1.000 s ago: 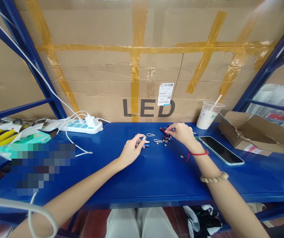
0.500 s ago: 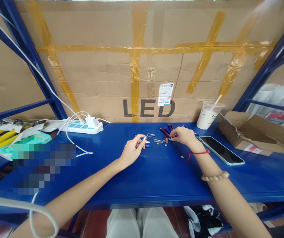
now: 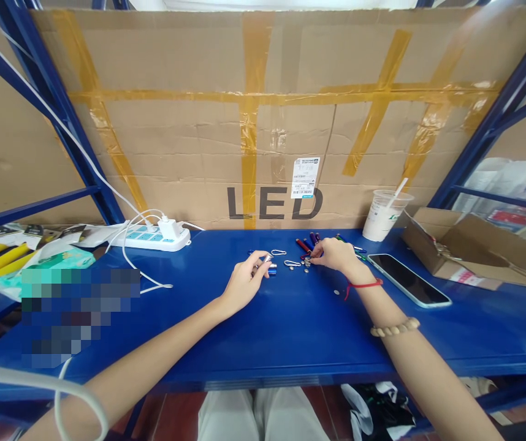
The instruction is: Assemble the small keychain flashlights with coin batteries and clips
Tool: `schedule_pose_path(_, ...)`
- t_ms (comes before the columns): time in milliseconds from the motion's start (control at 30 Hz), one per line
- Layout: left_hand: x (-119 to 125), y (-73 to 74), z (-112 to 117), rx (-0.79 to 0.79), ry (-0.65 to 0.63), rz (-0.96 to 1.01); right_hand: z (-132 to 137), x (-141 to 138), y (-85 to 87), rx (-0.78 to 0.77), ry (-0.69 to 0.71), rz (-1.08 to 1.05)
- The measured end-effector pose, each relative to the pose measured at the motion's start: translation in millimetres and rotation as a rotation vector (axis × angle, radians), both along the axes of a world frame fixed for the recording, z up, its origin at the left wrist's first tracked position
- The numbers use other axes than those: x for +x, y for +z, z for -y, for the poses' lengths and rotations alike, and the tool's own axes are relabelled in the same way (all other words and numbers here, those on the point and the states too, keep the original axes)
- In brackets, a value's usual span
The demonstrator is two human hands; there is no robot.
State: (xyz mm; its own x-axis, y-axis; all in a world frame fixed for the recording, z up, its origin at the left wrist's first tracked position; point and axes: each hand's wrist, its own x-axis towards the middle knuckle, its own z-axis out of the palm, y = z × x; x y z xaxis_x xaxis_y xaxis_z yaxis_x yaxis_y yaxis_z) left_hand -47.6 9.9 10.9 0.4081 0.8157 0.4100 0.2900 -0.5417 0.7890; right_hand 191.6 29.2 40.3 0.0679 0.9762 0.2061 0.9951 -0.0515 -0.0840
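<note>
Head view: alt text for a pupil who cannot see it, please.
A person's left hand holds a small silvery piece while the right hand is at small silvery parts on a blue table. A phone, drink cup and open cardboard box are on the right, a white power strip on the left.

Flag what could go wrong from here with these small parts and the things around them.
The right hand could knock the lone silvery disc near its wrist and send it sliding.
The small metal cylinder might slip from the left hand, which grips it by the fingertips.
If bumped, the plastic cup could spill onto the nearby smartphone.
</note>
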Motion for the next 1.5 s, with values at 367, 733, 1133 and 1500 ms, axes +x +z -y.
schedule_pose_path(367, 0, 4.0, 2, 0.043, 0.014, -0.118, 5, -28, 4.9, 0.145, 0.449, -0.775)
schedule_pose_path(733, 0, 4.0, 1, 0.051, 0.021, -0.187, 14, -57, 0.7, 0.139, 0.651, -0.965)
schedule_pose_path(1133, 0, 4.2, 1, 0.016, 0.021, -0.241, 20, -56, 8.1, 0.09, 0.788, -0.939)
schedule_pose_path(1500, -2, 4.4, 2, 0.001, 0.034, -0.144, 19, -54, 8.1, 0.121, 0.681, -0.889)
